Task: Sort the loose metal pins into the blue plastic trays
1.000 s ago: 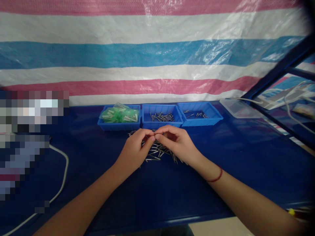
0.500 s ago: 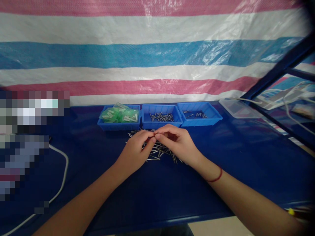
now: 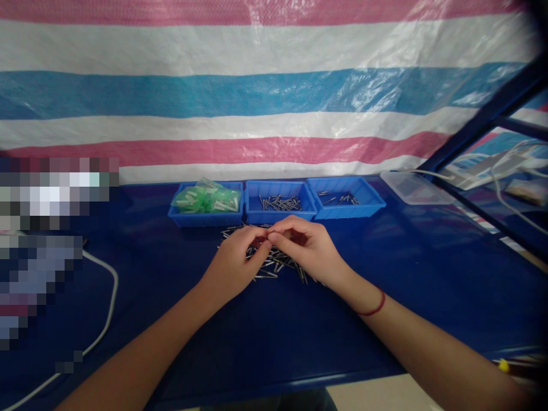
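Metal pins point(image 3: 277, 266) lie partly hidden behind 2 hands point(image 3: 234, 256) point(image 3: 311, 245) meeting at fingertips point(image 3: 273, 238), their grip too obscured to tell.

Compared with a second ago, the left hand point(image 3: 233, 262) has shifted slightly toward the front edge of the tabletop point(image 3: 274, 342). In the pile of metal pins point(image 3: 279, 264), one tip now shows past its outer side, while another, seen earlier at the pile's front, is hidden. The head view has turned very slightly.
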{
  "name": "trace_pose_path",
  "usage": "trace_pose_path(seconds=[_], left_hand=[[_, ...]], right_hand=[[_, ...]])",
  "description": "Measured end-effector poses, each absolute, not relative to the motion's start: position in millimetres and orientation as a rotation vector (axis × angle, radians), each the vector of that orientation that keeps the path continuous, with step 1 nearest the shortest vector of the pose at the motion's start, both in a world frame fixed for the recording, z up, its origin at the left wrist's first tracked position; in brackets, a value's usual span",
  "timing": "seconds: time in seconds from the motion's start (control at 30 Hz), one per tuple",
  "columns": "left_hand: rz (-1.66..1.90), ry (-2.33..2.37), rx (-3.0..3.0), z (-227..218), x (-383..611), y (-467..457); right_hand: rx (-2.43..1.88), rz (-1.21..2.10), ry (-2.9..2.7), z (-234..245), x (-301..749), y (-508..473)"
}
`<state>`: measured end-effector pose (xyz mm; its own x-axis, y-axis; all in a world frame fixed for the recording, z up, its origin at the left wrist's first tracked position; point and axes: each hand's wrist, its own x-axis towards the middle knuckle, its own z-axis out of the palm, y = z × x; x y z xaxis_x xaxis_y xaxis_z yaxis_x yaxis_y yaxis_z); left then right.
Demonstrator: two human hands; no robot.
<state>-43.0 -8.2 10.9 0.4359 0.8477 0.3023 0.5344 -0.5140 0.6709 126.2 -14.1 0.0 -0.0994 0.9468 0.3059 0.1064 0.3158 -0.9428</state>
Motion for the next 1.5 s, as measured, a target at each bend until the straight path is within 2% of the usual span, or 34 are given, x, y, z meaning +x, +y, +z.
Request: trace_pose_path(seconds=[0.27,0.47,0.53,0.63,0.77,0.87,1.27,1.5], left_hand=[[0.995,1.248,2.174,10.2,-45.7,-5.9],[1.045,1.241,2.160,14.7,-46.1,-7.5],[1.060,1.244,2.118,15.7,-45.3,-8.5],[1.054,1.243,2.079,16.2,-44.4,-9.5],[0.942,1.262,2.157,15.8,-45.9,-8.2],[0.836,1.239,2.310,15.1,-48.0,-6.1],[0.321,1.192,2.771,16.5,-51.0,-7.9],[0.270,1.170,2.798,15.9,-53.0,-6.7]], right_hand=[[-1.042,0.896,-1.571,-1.0,129.7,-12.6],[-1.079,0.648,-1.851,7.6,132.5,-15.1],[-1.087,0.730,-1.771,8.8,132.4,-14.5],[-1.102,0.936,-1.366,10.0,137.0,-8.5],[-1.005,1.084,-0.809,16.8,157.7,6.3],[-0.968,1.182,-0.624,22.2,174.8,15.1],[-0.965,1.479,-0.741,27.3,154.6,1.4],[-1.066,1.351,-1.058,21.3,148.4,-3.2]])
